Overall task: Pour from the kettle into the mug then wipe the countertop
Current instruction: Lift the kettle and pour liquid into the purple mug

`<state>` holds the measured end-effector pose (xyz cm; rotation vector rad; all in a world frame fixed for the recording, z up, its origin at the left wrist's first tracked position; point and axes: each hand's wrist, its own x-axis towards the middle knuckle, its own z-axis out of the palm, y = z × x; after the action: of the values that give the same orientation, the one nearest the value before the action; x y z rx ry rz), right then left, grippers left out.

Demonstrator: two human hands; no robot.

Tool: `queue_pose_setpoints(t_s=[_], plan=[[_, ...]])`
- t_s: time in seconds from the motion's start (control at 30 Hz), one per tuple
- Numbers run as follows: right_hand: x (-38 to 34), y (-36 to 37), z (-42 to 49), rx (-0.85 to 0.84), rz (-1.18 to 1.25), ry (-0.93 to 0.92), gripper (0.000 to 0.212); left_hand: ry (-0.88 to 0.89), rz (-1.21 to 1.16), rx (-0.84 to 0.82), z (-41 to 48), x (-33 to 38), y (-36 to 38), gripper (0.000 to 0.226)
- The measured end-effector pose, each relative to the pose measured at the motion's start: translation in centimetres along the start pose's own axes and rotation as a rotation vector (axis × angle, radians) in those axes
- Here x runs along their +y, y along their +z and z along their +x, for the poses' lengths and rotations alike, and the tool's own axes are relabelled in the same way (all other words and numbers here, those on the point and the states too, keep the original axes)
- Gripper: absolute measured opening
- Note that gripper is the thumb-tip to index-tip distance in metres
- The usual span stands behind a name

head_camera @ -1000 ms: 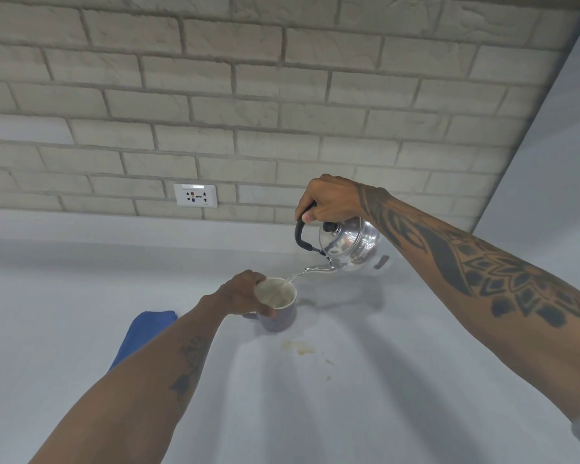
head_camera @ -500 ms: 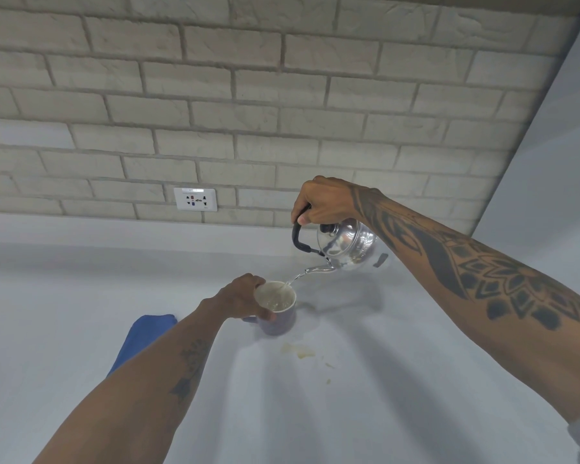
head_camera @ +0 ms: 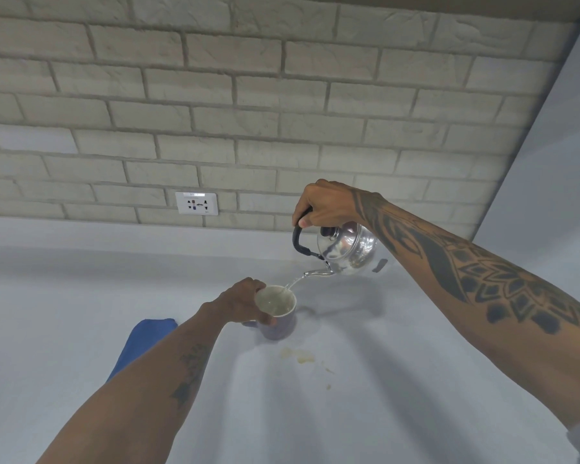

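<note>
My right hand [head_camera: 325, 204] grips the black handle of a shiny steel kettle [head_camera: 349, 251], which is tilted with its spout down to the left. A thin stream of water runs from the spout into a lilac mug [head_camera: 280, 321] standing on the pale countertop [head_camera: 399, 380]. My left hand [head_camera: 241, 301] wraps around the mug's left side and rim. A blue cloth [head_camera: 144, 339] lies on the counter to the left, partly hidden behind my left forearm. Yellowish spill stains [head_camera: 298, 356] mark the counter just in front of the mug.
A brick wall [head_camera: 248, 112] rises behind the counter, with a white power socket [head_camera: 197, 203] low on it. A plain grey wall [head_camera: 549, 162] closes the right side.
The kettle keeps pouring into the mug in all frames. Both hands hold nearly the same places; the view has shifted slightly.
</note>
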<state>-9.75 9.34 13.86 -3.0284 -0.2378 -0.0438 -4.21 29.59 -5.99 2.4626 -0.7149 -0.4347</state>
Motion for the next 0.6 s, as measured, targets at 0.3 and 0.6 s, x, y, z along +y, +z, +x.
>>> queue_pose_setpoints(t_s=[0.3, 0.6], plan=[[4.2, 2.6, -1.5, 0.055, 0.361, 0.076, 0.019, -0.036, 0.025, -0.028, 0.5, -0.2, 0.1, 0.08], [8.2, 4.1, -3.6, 0.219, 0.774, 0.224, 0.018, -0.011, 0.023, -0.136, 2.7, 3.4, -4.7, 0.111]])
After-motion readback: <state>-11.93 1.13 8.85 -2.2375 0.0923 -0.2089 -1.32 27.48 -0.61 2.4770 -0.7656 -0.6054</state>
